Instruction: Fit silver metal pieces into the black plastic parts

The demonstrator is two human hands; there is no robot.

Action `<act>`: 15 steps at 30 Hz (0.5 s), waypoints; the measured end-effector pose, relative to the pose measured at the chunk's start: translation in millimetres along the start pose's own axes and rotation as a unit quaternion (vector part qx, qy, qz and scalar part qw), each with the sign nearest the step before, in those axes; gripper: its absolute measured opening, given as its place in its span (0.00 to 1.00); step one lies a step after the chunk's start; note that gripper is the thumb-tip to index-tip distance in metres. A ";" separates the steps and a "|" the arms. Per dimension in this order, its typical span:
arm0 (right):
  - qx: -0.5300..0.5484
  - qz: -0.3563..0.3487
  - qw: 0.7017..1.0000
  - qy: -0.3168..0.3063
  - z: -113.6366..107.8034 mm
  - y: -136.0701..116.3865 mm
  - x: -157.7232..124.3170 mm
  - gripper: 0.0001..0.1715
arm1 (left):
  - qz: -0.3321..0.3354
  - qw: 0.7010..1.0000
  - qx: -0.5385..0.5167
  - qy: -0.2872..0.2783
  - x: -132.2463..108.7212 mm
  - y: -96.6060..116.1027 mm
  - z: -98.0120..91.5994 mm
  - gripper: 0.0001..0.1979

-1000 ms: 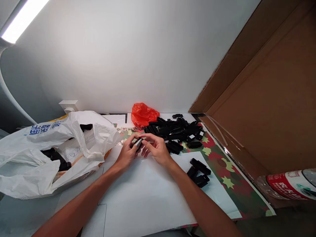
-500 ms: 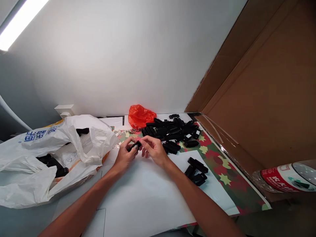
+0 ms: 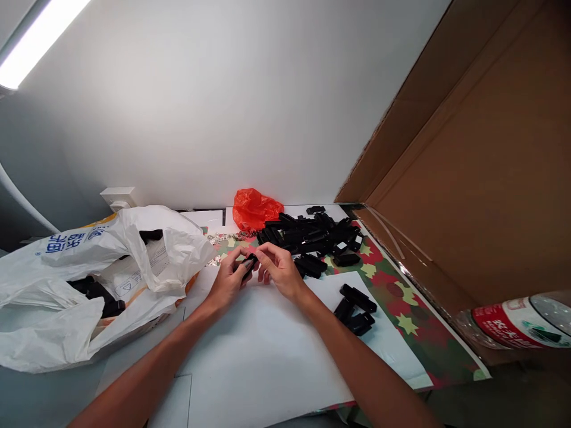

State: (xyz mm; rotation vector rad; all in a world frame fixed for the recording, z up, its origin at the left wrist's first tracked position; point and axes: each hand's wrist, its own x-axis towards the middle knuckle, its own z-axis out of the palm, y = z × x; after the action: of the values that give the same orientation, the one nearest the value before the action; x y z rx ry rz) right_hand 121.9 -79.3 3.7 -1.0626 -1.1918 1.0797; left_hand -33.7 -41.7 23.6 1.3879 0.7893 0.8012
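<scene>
Over the white sheet [image 3: 261,351], my left hand [image 3: 225,284] is closed around a small black plastic piece [image 3: 250,260]. The thumb lies along it and one end sticks out toward the right. At that end my right hand [image 3: 282,272] has its thumb and forefinger pinched together, its other fingers curled below. Whatever the pinch holds is too small or hidden to tell. Just behind the right hand lies a heap of black plastic pieces [image 3: 312,233]. A smaller group of similar black pieces [image 3: 357,302] rests on the sheet right of my right forearm.
A white plastic bag [image 3: 147,249] with black items inside stands at left. Small shiny metal parts [image 3: 227,238] lie near a crumpled red bag [image 3: 254,209] by the wall. A cardboard panel [image 3: 482,154] borders the right side, with a labelled plastic bottle [image 3: 513,324] beside the table.
Both hands stay almost in place. The black piece has tilted slightly in my left hand, and the whole view has shifted a little.
</scene>
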 end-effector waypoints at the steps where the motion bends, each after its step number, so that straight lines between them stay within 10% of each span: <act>1: -0.001 0.000 1.000 0.000 0.2 -0.4 -0.2 0.27 | 0.001 1.000 0.000 0.000 -0.1 0.3 0.1 0.12; 15: -0.030 -0.006 0.999 -0.014 -0.4 0.7 -2.4 0.27 | 0.010 1.000 0.006 -0.011 0.0 -1.0 0.1 0.15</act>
State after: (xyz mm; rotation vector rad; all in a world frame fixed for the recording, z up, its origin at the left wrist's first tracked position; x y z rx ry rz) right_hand 122.2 -81.6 2.6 -1.0881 -1.2583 1.0580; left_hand -33.6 -41.8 22.6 1.4155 0.7646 0.7967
